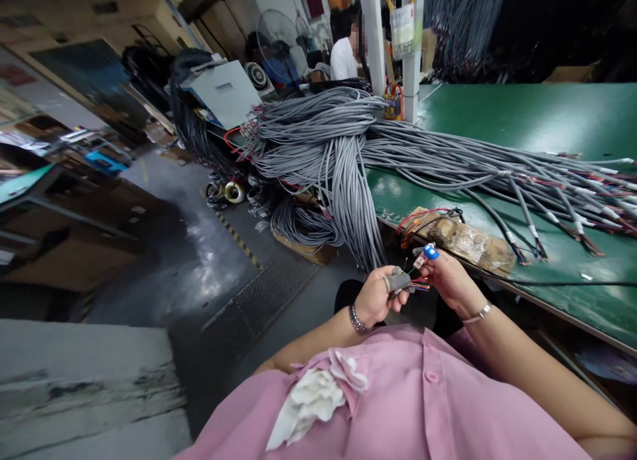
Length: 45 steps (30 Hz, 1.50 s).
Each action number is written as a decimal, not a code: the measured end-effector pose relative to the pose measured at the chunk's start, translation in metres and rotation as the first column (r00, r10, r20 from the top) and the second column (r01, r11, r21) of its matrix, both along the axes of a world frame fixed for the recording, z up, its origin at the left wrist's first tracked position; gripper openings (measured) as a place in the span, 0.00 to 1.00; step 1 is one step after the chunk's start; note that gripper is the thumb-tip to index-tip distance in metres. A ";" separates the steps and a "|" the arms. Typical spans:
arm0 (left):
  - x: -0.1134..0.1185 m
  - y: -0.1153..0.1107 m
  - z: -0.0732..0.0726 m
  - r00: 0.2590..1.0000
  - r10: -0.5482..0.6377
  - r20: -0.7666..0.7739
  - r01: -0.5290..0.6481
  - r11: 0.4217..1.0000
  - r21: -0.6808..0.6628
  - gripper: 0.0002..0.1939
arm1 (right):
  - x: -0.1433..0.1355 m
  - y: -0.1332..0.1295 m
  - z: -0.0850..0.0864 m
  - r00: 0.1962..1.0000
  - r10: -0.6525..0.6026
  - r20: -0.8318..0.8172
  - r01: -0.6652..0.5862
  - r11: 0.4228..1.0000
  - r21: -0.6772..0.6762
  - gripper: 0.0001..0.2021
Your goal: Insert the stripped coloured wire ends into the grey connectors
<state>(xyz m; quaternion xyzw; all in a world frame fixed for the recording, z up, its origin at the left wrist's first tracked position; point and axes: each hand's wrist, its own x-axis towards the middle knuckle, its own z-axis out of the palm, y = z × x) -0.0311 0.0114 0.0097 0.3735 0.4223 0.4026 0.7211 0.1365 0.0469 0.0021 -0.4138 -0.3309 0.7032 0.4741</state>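
Note:
Close in front of my body, my left hand (381,297) is wrapped round the end of a grey cable, its thumb and fingers partly covered in grey. Thin coloured wires (419,287) fan out from that end toward the right. My right hand (448,277), with blue on a fingertip, pinches a small pale connector (421,259) just above the wires. A thin green wire runs between the connector and my left hand. Beyond both hands, a thick bundle of grey cables (348,174) hangs over the table's edge.
The green table (522,115) extends right, carrying stripped cable ends (582,234) and a tape-wrapped block (462,241) near its edge. White posts (411,62) rise behind the bundle. A person (343,58) is in the background. A grey box (223,91) stands at the back left.

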 end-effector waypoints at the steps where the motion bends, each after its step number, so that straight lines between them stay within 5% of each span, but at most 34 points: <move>1: 0.001 0.001 0.000 1.000 -0.012 -0.008 0.012 1.000 -0.004 0.15 | 0.000 0.000 -0.001 0.999 -0.029 0.031 0.030 1.000 -0.010 0.16; 16: 0.014 0.004 -0.003 0.993 -0.106 -0.056 0.103 0.993 -0.053 0.15 | 0.000 -0.008 0.004 0.984 -0.059 -0.170 0.042 0.994 -0.102 0.11; 27: 0.008 -0.012 0.003 0.998 -0.056 -0.018 0.054 0.997 -0.062 0.15 | 0.008 -0.005 -0.002 0.947 0.073 -0.313 -0.120 0.984 -0.133 0.21; 32: 0.012 -0.016 0.006 0.996 0.087 0.027 -0.087 0.996 -0.001 0.14 | 0.004 -0.009 0.001 0.976 0.063 -0.208 -0.071 0.997 -0.032 0.10; 38: 0.015 -0.007 0.003 0.988 0.148 0.054 -0.147 0.989 -0.010 0.13 | 0.001 -0.007 -0.001 0.986 0.014 -0.169 -0.013 1.000 0.006 0.17; 45: 0.013 -0.005 0.000 0.989 0.138 0.051 -0.138 0.990 0.006 0.14 | -0.002 -0.007 0.001 0.995 0.009 -0.103 -0.005 0.999 0.045 0.15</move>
